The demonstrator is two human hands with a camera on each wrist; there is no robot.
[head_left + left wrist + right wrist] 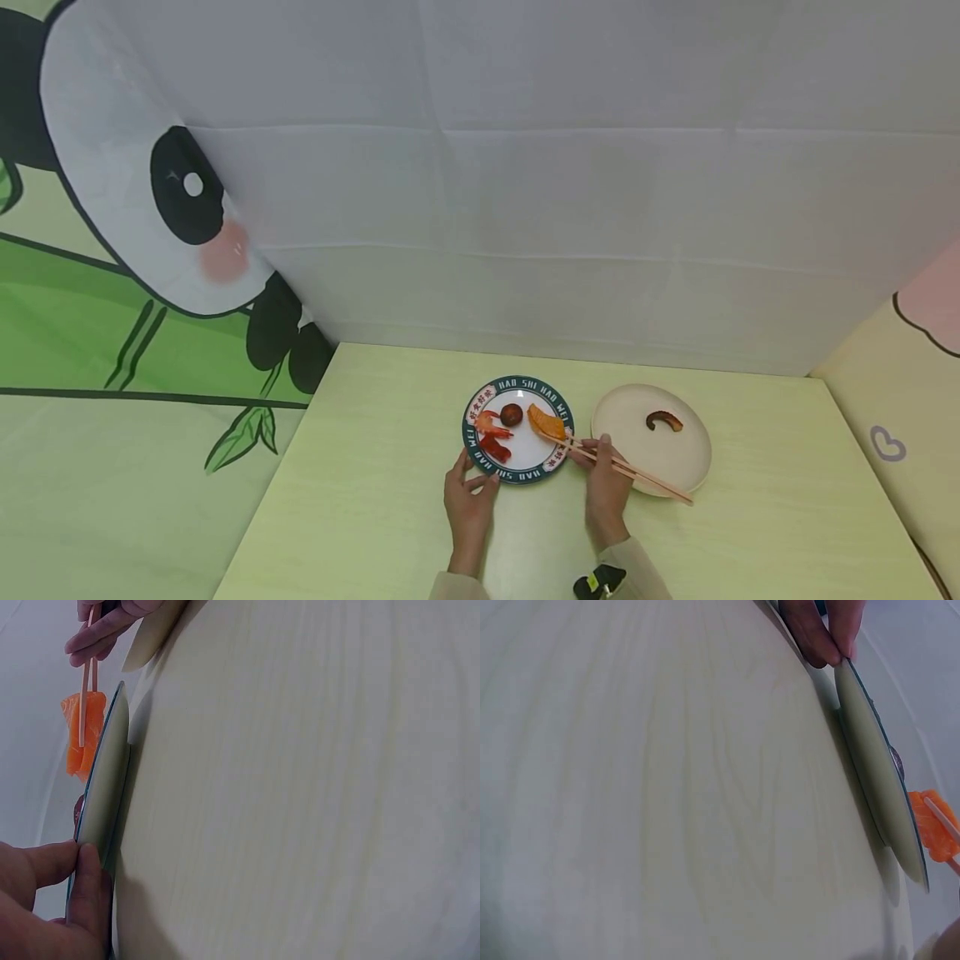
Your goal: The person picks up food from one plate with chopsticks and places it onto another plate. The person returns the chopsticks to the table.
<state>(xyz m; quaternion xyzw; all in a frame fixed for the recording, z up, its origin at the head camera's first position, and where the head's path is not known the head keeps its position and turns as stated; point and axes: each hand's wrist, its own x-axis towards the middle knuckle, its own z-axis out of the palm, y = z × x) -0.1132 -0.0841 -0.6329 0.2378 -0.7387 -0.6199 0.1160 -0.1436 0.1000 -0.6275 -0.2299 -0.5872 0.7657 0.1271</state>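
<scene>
My left hand (470, 504) grips the near-left rim of a round plate with a dark green lettered border (525, 477). Thumb and fingers pinch that rim in the left wrist view. In my right hand (606, 492) is a pair of chopsticks (660, 483), their tips on an orange, white-streaked salmon slice (96, 724). Seen from the left wrist, the slice sits between the sticks, just above the plate's edge. On the same plate lie a shrimp (491, 425), a small brown ball (512, 415) and a red piece of food (495, 449). The right wrist view mostly cuts off my right hand.
A cream plate (618, 410) stands to the right, partly behind my right hand and the chopsticks. It bears a curved brown slice (664, 420). Both plates are on a pale wooden table (360, 467), with a white cloth wall (555, 300) behind it.
</scene>
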